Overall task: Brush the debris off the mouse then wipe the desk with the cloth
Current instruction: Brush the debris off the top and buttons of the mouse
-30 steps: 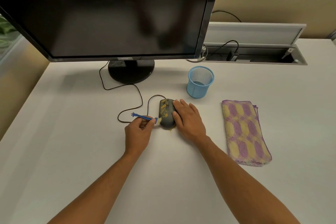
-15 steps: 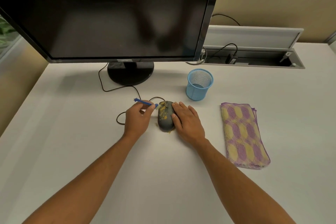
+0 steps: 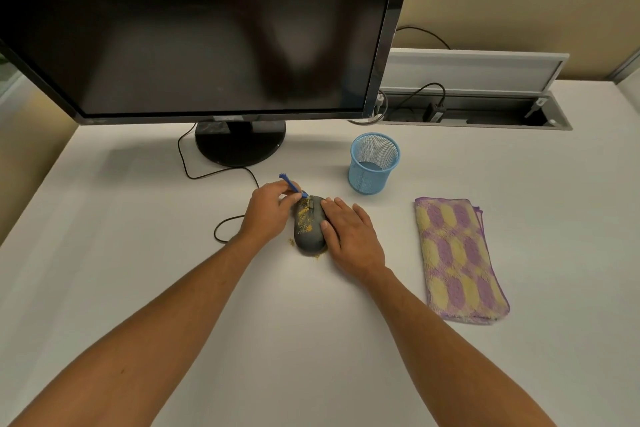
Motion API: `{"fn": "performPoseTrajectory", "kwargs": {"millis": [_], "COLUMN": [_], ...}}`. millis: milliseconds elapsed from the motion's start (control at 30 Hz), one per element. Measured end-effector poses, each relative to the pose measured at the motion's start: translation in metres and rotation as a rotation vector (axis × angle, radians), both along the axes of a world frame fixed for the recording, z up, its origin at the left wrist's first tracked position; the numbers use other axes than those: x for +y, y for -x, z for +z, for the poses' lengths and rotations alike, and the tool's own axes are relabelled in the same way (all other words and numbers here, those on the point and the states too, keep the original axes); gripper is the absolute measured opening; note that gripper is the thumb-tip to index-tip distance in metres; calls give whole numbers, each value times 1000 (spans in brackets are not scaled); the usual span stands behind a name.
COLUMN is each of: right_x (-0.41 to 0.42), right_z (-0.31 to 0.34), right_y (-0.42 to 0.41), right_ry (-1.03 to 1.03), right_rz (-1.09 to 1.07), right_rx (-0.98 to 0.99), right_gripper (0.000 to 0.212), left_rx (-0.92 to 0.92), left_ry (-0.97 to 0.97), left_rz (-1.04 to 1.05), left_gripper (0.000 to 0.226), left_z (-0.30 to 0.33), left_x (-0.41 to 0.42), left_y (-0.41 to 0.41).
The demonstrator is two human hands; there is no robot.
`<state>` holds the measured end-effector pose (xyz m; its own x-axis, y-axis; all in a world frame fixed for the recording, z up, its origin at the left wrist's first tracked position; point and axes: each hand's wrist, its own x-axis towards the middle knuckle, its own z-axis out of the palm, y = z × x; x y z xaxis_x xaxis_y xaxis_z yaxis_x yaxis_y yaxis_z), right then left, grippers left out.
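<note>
Mouse [image 3: 309,227] lying between hands on table [image 3: 138,253]. Left hand [image 3: 268,211] pinching brush [image 3: 292,186] at mouse's front; right hand [image 3: 349,236] spread, pressing mouse's right side. Cloth [image 3: 457,258] lying well right.

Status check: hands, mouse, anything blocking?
Left hand grips blue brush at mouse front; right hand steadies it. Yellow debris on mouse and desk. Cloth untouched. Nothing blocking.

The pale worktop [image 3: 346,340] carries a monitor stand [image 3: 240,144] toward its far edge, a grey mouse [image 3: 309,227] with yellow debris [image 3: 304,215] mid-worktop, a blue mesh cup [image 3: 373,163], and a folded cloth [image 3: 457,258] toward the right edge.
</note>
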<state>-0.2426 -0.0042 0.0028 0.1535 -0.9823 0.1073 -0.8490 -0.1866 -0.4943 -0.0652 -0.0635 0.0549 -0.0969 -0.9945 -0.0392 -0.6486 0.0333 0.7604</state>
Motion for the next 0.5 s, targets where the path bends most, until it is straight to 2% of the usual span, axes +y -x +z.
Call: {"fn": "performPoseTrajectory", "kwargs": {"millis": [233, 500], "right_x": [0, 0], "right_z": [2, 0], "right_y": [0, -1], "right_ry": [10, 10], "right_rz": [4, -1], "right_rx": [14, 24], "right_gripper": [57, 57], "left_rx": [-68, -1], "left_ry": [-9, -70], "left_rz": [-51, -109], "left_gripper": [26, 18], "left_z": [-1, 7], "left_x": [15, 36], "left_y": [-12, -22]}}
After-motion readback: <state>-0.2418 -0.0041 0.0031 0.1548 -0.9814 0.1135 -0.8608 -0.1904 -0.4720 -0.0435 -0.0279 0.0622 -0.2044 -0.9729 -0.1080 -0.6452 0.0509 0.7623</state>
